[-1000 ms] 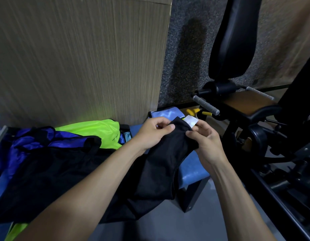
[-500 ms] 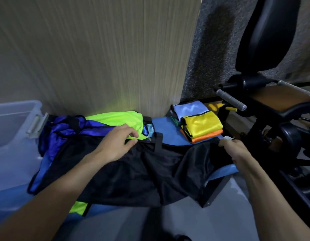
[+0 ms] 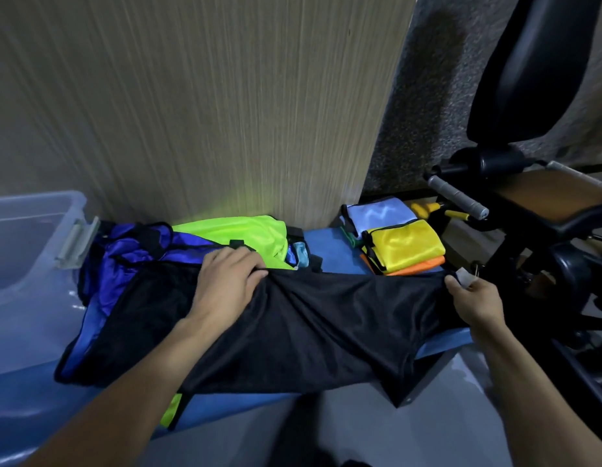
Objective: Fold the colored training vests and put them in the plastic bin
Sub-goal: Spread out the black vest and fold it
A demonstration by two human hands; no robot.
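A black mesh vest (image 3: 313, 335) lies stretched across the blue bench (image 3: 245, 407). My left hand (image 3: 225, 284) grips its upper edge near the middle. My right hand (image 3: 476, 298) pinches its right end by the white label. Under and behind it lie a dark blue vest (image 3: 124, 261) and a neon green vest (image 3: 239, 232). A folded stack sits at the bench's far right: light blue vest (image 3: 377, 214), yellow vest (image 3: 407, 249), orange vest (image 3: 417, 267) at the bottom. The clear plastic bin (image 3: 26, 251) stands at the left.
A wood-grain panel (image 3: 205, 106) rises right behind the bench. Black gym equipment with a padded back (image 3: 532, 65) and a knurled handle (image 3: 458, 198) stands to the right. Grey floor (image 3: 377, 436) lies in front of the bench.
My hands moved apart from holding the black vest bunched near its label: the left hand went left, the right hand stayed at the label end, and the vest now lies spread flat along the bench.
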